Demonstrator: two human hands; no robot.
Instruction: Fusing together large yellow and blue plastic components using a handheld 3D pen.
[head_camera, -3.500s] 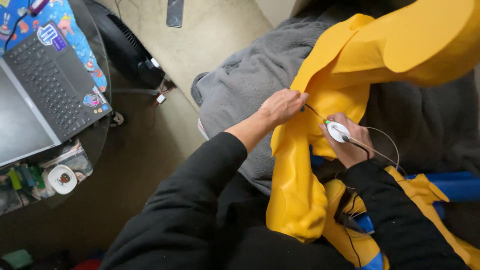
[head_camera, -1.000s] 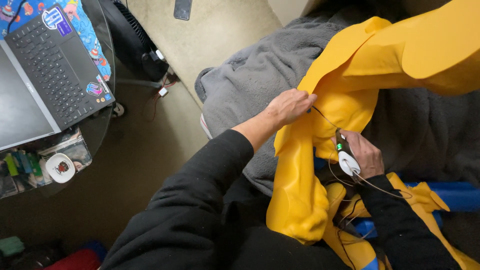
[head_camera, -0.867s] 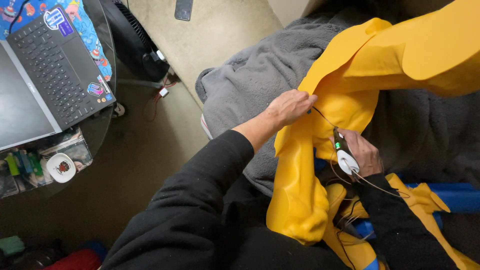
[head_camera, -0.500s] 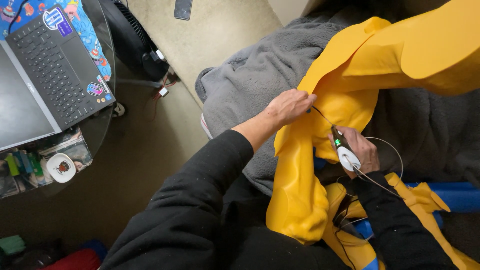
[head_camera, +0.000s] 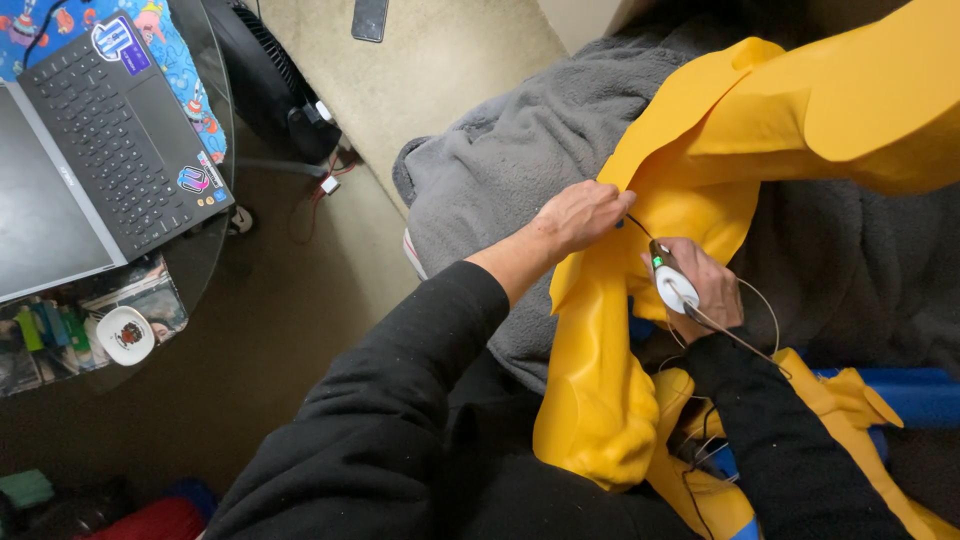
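A large yellow fabric piece (head_camera: 790, 120) drapes over a grey blanket (head_camera: 520, 170) and down over my lap. My left hand (head_camera: 585, 212) pinches the edge of the yellow fabric, fingers closed on it. My right hand (head_camera: 705, 288) grips a small white corded tool (head_camera: 672, 285) with a green light, its tip aimed at the fabric edge just right of my left hand. A thin cord (head_camera: 745, 340) loops from the tool over my right wrist. Both arms wear black sleeves.
An open laptop (head_camera: 95, 150) with stickers rests on a round glass table (head_camera: 205, 265) at the left. A black fan (head_camera: 265, 85) stands on the beige carpet, a dark phone (head_camera: 369, 18) further back. Blue fabric (head_camera: 915, 395) lies at the lower right.
My right hand has turned the white tool and shifted it slightly down and right along the fabric edge. My left hand has kept its pinch on the yellow fabric.
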